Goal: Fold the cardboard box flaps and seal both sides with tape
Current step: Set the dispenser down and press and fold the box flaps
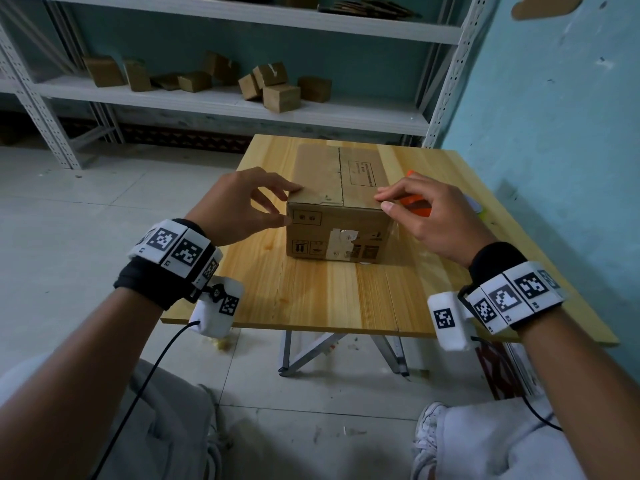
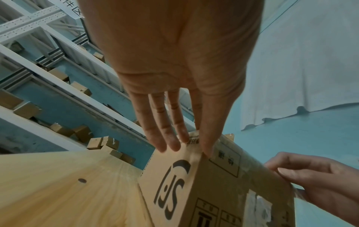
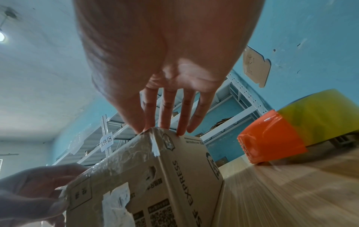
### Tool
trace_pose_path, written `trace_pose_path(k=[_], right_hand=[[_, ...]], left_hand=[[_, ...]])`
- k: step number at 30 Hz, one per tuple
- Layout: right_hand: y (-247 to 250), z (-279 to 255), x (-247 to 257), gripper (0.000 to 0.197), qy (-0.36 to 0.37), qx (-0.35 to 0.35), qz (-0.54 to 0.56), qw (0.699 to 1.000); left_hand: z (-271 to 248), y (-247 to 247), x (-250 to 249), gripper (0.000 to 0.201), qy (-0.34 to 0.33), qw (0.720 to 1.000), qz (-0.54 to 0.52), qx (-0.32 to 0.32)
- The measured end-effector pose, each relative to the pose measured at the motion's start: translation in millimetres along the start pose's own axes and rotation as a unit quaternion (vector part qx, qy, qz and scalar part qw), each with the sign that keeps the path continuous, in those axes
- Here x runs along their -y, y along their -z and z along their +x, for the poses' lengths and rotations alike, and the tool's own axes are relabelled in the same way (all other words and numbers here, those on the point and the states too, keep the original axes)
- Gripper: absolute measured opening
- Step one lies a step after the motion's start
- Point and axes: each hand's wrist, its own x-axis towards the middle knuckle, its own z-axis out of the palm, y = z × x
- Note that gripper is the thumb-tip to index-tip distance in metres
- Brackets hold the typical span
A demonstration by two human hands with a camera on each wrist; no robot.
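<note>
A brown cardboard box (image 1: 337,181) stands mid-table with its top flaps folded flat and a seam running front to back. My left hand (image 1: 289,202) touches its near left top corner: index finger on top, thumb on the front face. In the left wrist view the straight fingers (image 2: 170,144) rest against the box's (image 2: 223,192) left side. My right hand (image 1: 382,200) sits on the near right top corner, with its fingertips (image 3: 165,126) on the upper edge of the box (image 3: 174,176). Shiny clear tape (image 3: 124,155) covers the front top edge. An orange tape dispenser (image 1: 415,202) lies just behind my right hand.
The wooden table (image 1: 329,299) is small, with a blue wall (image 1: 554,133) close on its right. A white metal shelf (image 1: 225,102) behind it holds several small cardboard boxes (image 1: 280,97). The dispenser (image 3: 272,138) carries a yellow-green tape roll (image 3: 320,112).
</note>
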Motion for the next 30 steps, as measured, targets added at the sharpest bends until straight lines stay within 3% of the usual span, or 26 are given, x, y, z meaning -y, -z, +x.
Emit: trace_pose_path(k=[30], right_hand=[[-0.1,0.6,1.0,0.016,0.003,-0.004,0.000,1.000]], left_hand=[[2.7,-4.8,0.4,0.040,0.013,1.000,0.011,-0.019]])
